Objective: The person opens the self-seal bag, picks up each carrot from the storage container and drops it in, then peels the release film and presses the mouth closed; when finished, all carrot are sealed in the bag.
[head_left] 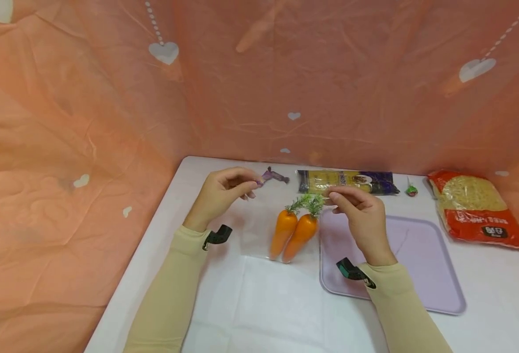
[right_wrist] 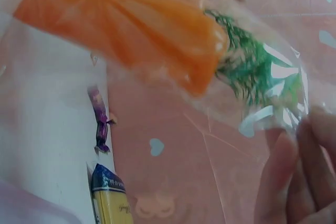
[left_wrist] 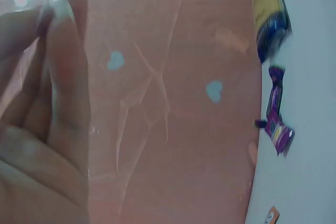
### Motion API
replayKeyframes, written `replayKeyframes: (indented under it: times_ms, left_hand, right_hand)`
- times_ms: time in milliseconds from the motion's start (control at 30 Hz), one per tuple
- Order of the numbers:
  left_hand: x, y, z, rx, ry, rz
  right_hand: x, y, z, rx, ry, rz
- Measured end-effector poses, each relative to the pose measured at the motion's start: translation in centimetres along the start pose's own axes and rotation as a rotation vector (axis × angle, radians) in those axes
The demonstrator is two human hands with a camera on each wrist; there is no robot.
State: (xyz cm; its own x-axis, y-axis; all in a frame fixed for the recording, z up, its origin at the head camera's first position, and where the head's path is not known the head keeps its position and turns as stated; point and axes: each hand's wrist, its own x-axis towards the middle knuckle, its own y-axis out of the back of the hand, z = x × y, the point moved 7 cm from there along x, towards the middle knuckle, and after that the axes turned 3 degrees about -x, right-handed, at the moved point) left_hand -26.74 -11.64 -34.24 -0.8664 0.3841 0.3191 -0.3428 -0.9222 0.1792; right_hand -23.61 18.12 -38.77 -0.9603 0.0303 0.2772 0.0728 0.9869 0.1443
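Note:
A clear plastic bag (head_left: 255,235) hangs between the two hands. Inside it are two orange carrots (head_left: 282,229) with green leafy tops (head_left: 314,203) pointing up. The left hand (head_left: 221,193) pinches the bag's upper left corner between thumb and fingers. At the opposite upper corner, close by the carrot leaves, the right hand (head_left: 365,215) pinches the film. In the right wrist view the carrots (right_wrist: 131,35) show large through the shiny plastic. The left wrist view has the left hand's fingers (left_wrist: 65,77) together on the clear film at its top left.
Beneath the right forearm lies a lilac tray (head_left: 427,264). Along the table's back are purple-wrapped candies (head_left: 277,175), a yellow-and-dark-blue packet (head_left: 330,181) and a small lollipop (head_left: 411,190). A red packet of pasta (head_left: 475,211) lies far right. Orange cloth (head_left: 352,98) with hearts hangs behind.

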Motion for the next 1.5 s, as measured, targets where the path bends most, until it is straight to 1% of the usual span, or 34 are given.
replayKeyframes:
  times_ms: [133, 200, 300, 433, 533, 600, 700, 767, 833, 900, 933, 1000, 1067, 1100, 1133, 1233, 1300, 1367, 1400, 1500]
  left_hand:
    - [0.1, 0.5, -0.8, -0.072, -0.071, -0.038]
    - [0.2, 0.6, -1.3, -0.079, -0.11, -0.059]
    - [0.4, 0.7, -1.9, -0.051, -0.156, -0.082]
    - [0.6, 0.6, -2.0, 0.005, -0.17, -0.099]
    - [0.6, 0.6, -2.0, 0.025, -0.159, -0.111]
    - [0.6, 0.5, -1.9, 0.042, -0.143, -0.111]
    - [0.5, 0.2, -1.5, 0.07, -0.114, -0.09]
    - [0.6, 0.0, -1.1, 0.095, -0.081, -0.061]
    - [0.6, -0.3, -0.8, 0.105, -0.04, -0.033]
    - [0.6, -0.5, -0.8, 0.098, 0.003, -0.015]
    - [0.6, -0.5, -1.1, 0.091, 0.022, -0.01]
    - [0.6, -0.3, -2.0, 0.089, 0.049, -0.011]
    - [0.5, 0.0, -3.4, 0.106, 0.082, -0.021]
    - [0.4, 0.0, -4.3, 0.113, 0.101, -0.031]
    - [0.3, 0.1, -5.2, 0.139, 0.122, -0.044]
    - [-0.2, 0.0, -8.1, 0.211, 0.217, -0.094]
    - [-0.3, -0.3, -9.7, 0.255, 0.265, -0.13]
    - [-0.4, -0.6, -10.9, 0.304, 0.299, -0.15]
    - [-0.4, -0.7, -11.2, 0.324, 0.306, -0.153]
    - [-0.7, -0.7, -12.0, 0.404, 0.325, -0.156]
  right_hand:
    - [-0.2, 0.1, -0.7, 0.03, 0.113, -0.028]
    - [-0.4, 0.2, -1.0, 0.059, 0.169, -0.046]
    - [-0.7, 0.5, -1.4, 0.084, 0.239, -0.048]
    - [-1.0, 0.9, -1.8, 0.134, 0.286, -0.057]
    - [-1.1, 0.9, -1.9, 0.153, 0.283, -0.074]
    - [-1.1, 0.7, -1.8, 0.126, 0.254, -0.072]
    - [-0.9, 0.5, -1.6, 0.046, 0.189, -0.044]
    - [-0.7, 0.4, -1.4, -0.028, 0.152, -0.023]
    - [-0.6, 0.5, -1.3, -0.076, 0.127, -0.009]
    - [-0.5, 0.5, -1.1, -0.106, 0.108, -0.004]
    - [-0.5, 0.6, -1.0, -0.119, 0.099, -0.002]
    - [-0.3, 0.6, -0.6, -0.141, 0.075, -0.009]
    - [-0.2, 0.4, 0.2, -0.171, 0.034, -0.024]
    - [-0.1, 0.2, 0.7, -0.203, 0.009, -0.036]
    - [0.0, 0.0, 1.3, -0.237, -0.016, -0.054]
    - [0.2, -0.7, 3.4, -0.371, -0.097, -0.128]
    - [0.4, -1.2, 4.6, -0.458, -0.116, -0.177]
    - [0.6, -1.6, 5.4, -0.514, -0.124, -0.221]
    - [0.6, -1.8, 5.7, -0.535, -0.126, -0.239]
    - [0.4, -2.1, 6.2, -0.554, -0.139, -0.286]
